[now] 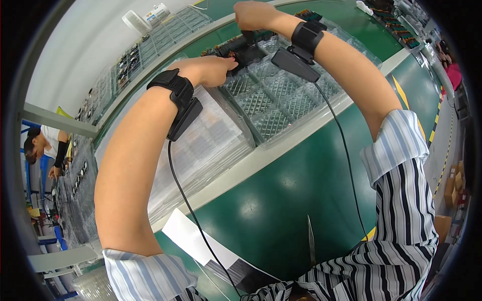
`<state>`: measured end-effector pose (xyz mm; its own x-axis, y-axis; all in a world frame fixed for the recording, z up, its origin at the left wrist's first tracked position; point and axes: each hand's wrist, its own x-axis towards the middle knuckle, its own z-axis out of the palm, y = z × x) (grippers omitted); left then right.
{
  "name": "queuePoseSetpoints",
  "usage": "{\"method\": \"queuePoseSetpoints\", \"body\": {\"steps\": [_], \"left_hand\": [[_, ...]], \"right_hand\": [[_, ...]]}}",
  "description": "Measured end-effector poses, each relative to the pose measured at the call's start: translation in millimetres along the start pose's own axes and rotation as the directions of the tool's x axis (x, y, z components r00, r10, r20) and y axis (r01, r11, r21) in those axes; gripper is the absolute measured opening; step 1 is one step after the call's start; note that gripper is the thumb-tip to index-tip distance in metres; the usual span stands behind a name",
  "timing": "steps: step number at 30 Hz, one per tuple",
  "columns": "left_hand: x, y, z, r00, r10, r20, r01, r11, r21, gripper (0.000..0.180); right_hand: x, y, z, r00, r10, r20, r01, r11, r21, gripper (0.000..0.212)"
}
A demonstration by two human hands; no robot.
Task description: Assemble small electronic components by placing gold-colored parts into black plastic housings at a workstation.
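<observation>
Two hands reach past one clear gridded tray [275, 94]: the left hand [213, 70] beside dark parts [248, 54], too bunched to count, at the tray's far left corner; the right hand [253, 16] beyond it. Fingers are largely hidden; I cannot tell either grip's opening or hold. One pointed metal tool [312, 243] lies nearer than the tray.
</observation>
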<state>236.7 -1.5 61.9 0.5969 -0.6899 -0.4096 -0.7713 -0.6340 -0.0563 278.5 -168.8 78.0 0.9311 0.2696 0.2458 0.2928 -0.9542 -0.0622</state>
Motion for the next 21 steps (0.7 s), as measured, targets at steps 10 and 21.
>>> {"method": "queuePoseSetpoints", "body": {"steps": [10,21], "left_hand": [[-5,8,-11,0.997,-0.043,-0.060,0.035,0.990,-0.135,0.066],[12,-14,-1,0.997,0.000,-0.077,-0.003,0.999,-0.040,0.055]], "right_hand": [[-22,9,37,0.997,0.012,-0.070,-0.019,0.995,-0.101,0.013],[-27,1,34,0.949,0.003,0.314,-0.090,0.960,0.264,0.040]]}}
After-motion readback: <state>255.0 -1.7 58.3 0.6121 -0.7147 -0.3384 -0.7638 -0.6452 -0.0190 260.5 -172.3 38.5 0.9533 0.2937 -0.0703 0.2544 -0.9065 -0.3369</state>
